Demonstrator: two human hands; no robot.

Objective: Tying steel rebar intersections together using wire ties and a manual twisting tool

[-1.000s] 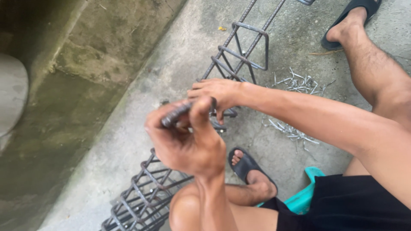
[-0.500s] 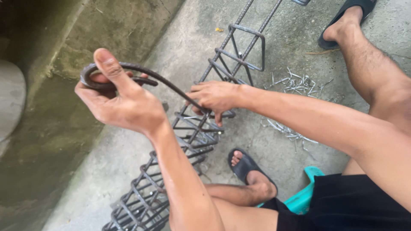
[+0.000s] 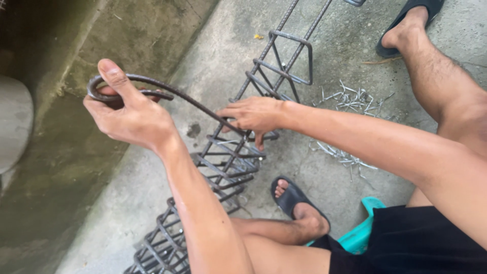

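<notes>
My left hand (image 3: 129, 114) is raised at the left and grips the looped handle of a curved steel hook tool (image 3: 175, 96), thumb up over the loop. The tool's shaft runs down and right to where my right hand (image 3: 253, 114) rests on a rebar cage (image 3: 228, 162). My right hand presses on the cage's top bar, fingers closed over it where a stirrup crosses. The cage is made of long ribbed bars with triangular stirrups and lies on the concrete floor between my legs.
A pile of short cut tie wires (image 3: 350, 99) lies on the floor right of the cage. My feet wear dark sandals (image 3: 291, 195). A teal plastic stool (image 3: 362, 233) is under me. A stained concrete wall (image 3: 66, 132) rises at the left.
My left hand swung up and out to the left with the hook tool, from close above the cage to a raised spot. My right hand stayed on the cage.
</notes>
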